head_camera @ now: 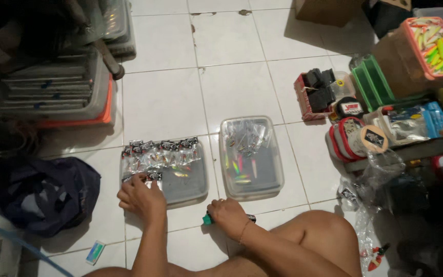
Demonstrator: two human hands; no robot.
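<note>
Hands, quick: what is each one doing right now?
Left hand: fingers closed on a small packet at the flat tray.
Right hand: closed over a green-tipped tool on the floor.

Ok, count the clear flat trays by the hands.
2. One tray lies under the left hand, with packets across it; the other tray sits beside it, above the right hand. The side clutter may hide more.
</note>
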